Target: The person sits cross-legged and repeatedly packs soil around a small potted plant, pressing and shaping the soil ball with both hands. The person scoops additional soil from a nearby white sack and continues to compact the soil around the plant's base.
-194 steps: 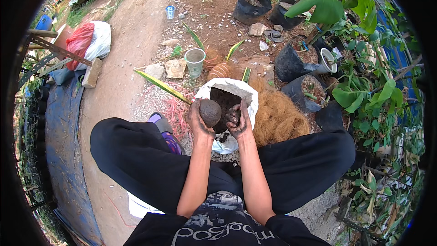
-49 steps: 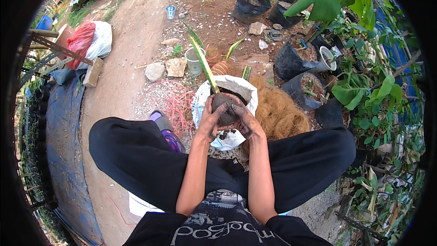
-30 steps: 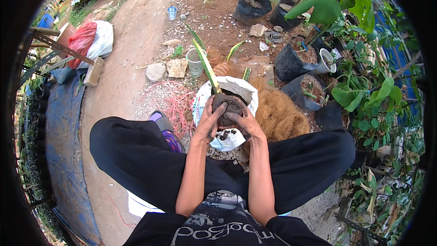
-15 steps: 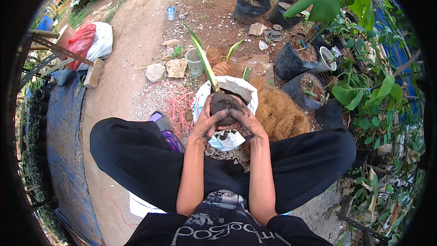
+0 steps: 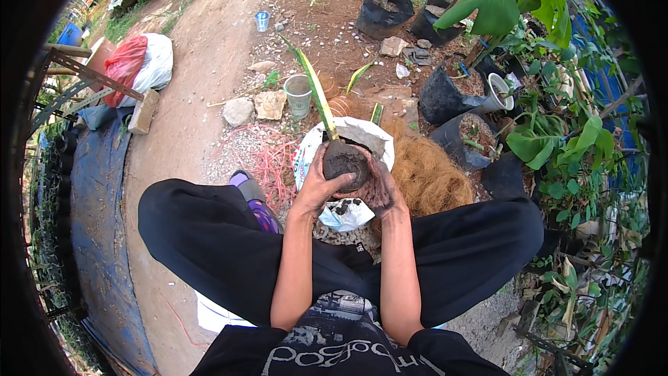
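Note:
A dark, wet-looking soil ball (image 5: 346, 166) with a tall, yellow-edged snake plant leaf (image 5: 319, 94) rising from it is held over a white sack of soil (image 5: 376, 132). My left hand (image 5: 319, 184) wraps its left side, the thumb lying across the front. My right hand (image 5: 380, 184), its palm smeared with soil, cups the right side, with its fingers partly hidden behind the ball. Crumbs of soil lie on the sack's folded near flap (image 5: 346, 214).
Brown coconut fibre (image 5: 435, 174) lies right of the sack, pink plastic string (image 5: 271, 167) left of it. Beyond stand a clear plastic cup (image 5: 298, 96), stones (image 5: 269, 104) and another snake plant leaf (image 5: 358, 76). Black planting bags (image 5: 445, 97) line the right side.
My right thumb has come off the front of the soil ball, and that hand has turned so more of its soiled palm shows. The left hand keeps its hold.

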Demonstrator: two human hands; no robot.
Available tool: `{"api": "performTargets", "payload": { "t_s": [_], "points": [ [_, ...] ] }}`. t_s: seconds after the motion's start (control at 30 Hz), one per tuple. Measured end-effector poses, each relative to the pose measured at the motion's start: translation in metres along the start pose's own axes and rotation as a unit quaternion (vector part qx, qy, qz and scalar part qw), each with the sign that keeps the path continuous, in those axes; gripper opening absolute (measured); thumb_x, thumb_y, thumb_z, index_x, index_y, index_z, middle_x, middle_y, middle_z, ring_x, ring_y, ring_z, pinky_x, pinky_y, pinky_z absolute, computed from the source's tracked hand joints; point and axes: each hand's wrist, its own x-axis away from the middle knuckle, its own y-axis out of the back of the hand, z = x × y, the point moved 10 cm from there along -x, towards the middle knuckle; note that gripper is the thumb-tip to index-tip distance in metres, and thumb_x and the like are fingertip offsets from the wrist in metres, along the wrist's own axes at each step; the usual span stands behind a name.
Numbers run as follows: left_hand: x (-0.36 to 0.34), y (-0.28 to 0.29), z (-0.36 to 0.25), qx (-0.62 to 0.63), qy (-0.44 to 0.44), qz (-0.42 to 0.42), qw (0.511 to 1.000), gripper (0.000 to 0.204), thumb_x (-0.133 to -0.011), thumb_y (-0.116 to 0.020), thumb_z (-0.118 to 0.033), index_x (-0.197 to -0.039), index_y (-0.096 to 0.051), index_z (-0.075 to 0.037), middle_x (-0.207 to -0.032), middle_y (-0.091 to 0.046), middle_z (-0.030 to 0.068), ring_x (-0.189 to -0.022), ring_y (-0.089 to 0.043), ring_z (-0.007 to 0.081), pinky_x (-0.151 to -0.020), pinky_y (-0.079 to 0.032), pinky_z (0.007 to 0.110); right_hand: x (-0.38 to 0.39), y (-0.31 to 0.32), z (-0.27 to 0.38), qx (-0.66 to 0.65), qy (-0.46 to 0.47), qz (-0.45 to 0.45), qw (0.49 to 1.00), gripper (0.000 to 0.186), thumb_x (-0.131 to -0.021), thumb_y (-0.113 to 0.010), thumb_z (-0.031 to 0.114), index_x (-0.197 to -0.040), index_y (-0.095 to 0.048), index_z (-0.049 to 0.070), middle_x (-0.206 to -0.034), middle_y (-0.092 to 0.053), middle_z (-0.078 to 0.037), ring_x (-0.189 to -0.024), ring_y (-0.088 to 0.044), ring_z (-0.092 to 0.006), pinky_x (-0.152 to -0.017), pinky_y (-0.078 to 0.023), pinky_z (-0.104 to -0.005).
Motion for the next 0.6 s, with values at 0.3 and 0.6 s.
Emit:
{"api": "performTargets", "payload": {
  "t_s": [0.3,0.6],
  "points": [
    [0.001,0.006,0.007,0.105,0.031,-0.042,0.993,0.058,-0.077,-0.068,-0.008,-0.131,-0.044,-0.004,-0.121,-0.055,0.0084,-0.112,-0.055,0.0192,-0.095,-0.047,0.035,-0.001,0.006,0.007,0.177,0.058,-0.042,0.982,0.039,-0.09,-0.059,0.014,-0.126,-0.049,0.003,-0.123,-0.054,-0.009,-0.11,-0.056,-0.0198,-0.088,-0.054,-0.035],
    [0.001,0.0,0.003,0.12,0.013,0.0,0.993,0.053,-0.081,-0.063,-0.012,-0.13,-0.046,-0.002,-0.121,-0.055,0.0096,-0.112,-0.055,0.0195,-0.095,-0.047,0.034,0.0,0.006,0.012,0.234,0.079,-0.1,0.964,0.037,-0.086,-0.052,0.004,-0.123,-0.051,0.001,-0.127,-0.053,-0.009,-0.112,-0.056,-0.0193,-0.095,-0.048,-0.03]
  ]
}}
